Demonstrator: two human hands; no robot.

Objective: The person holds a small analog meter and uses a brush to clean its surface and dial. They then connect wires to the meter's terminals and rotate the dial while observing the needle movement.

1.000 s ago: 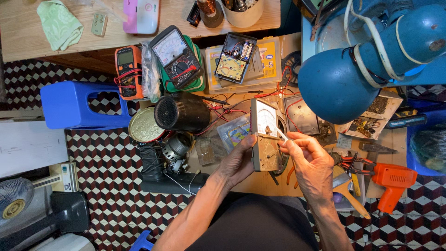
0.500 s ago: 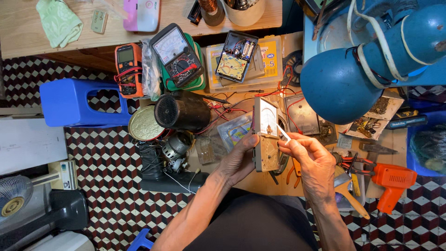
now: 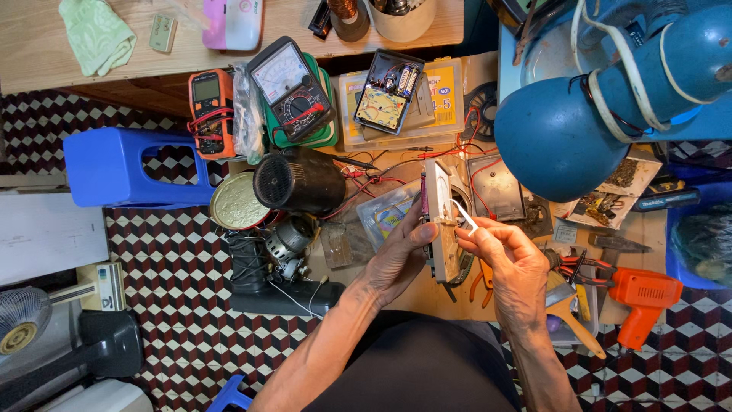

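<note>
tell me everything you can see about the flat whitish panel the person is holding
The whitish panel is a thin, flat, rectangular piece, apparently plastic, grubby, seen nearly edge-on and standing upright above the cluttered workbench. A magenta strip runs along its upper left edge. The left hand grips its left side, thumb against its face. The right hand pinches a slim white stick whose tip meets the panel's right side. Red wires lie behind it.

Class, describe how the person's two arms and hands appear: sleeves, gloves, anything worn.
The left hand and right hand are bare, with no gloves. No rings, watch or bands show. Both forearms are uncovered with no sleeves in view. They rise from a dark garment at the bottom.
</note>
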